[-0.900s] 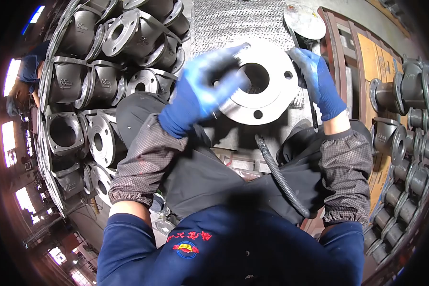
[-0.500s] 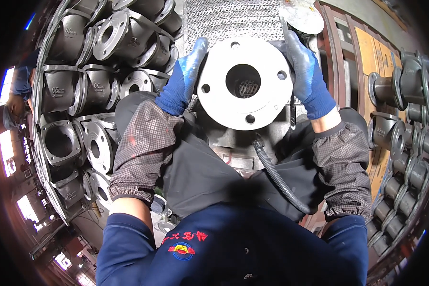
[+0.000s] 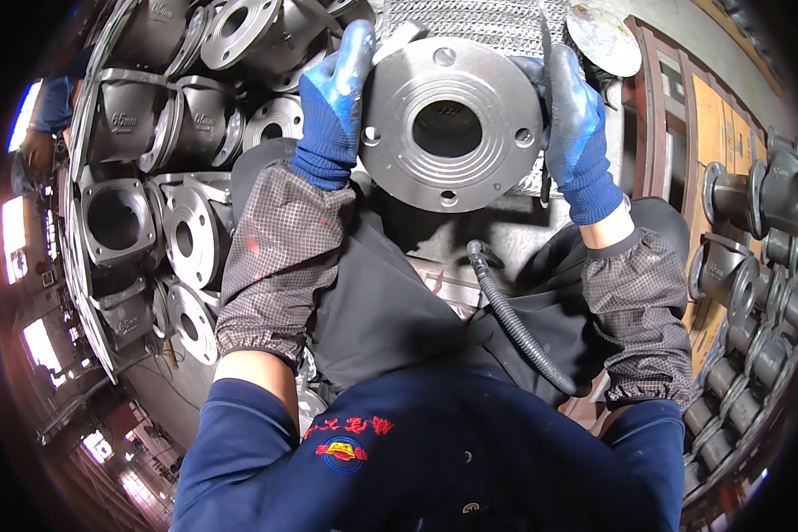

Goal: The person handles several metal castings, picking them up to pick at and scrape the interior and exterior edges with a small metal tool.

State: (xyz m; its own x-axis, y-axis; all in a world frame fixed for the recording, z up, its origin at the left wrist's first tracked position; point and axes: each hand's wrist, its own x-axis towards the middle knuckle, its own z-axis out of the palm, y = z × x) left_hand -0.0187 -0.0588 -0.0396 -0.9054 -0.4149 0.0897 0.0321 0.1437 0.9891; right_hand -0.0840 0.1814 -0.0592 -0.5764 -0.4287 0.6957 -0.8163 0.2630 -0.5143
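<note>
Between my hands is a grey cast-metal valve body, its round flange (image 3: 395, 133) facing me with a large central bore, concentric grooves and bolt holes near the rim. My left hand (image 3: 339, 102), in a blue glove, grips its left side. On the other side my right hand (image 3: 576, 133), gloved alike, is pressed to the casting. Most of my fingertips are hidden behind the part. Beneath it lies a metal work surface with a ridged metal mesh (image 3: 479, 19) at the far side.
Several grey flanged valve bodies (image 3: 129, 115) are stacked at left. More castings (image 3: 727, 266) stand at right by a wooden board (image 3: 714, 111) and a reddish-brown metal frame (image 3: 652, 160). A corrugated hose (image 3: 516, 324) runs over my right leg. A pale round disc (image 3: 605, 40) lies far right.
The valve body has tilted and shifted slightly away from me. Its flange, glaring white before, now shows grey with visible grooves. My left hand has moved farther up; both hands keep their grip.
</note>
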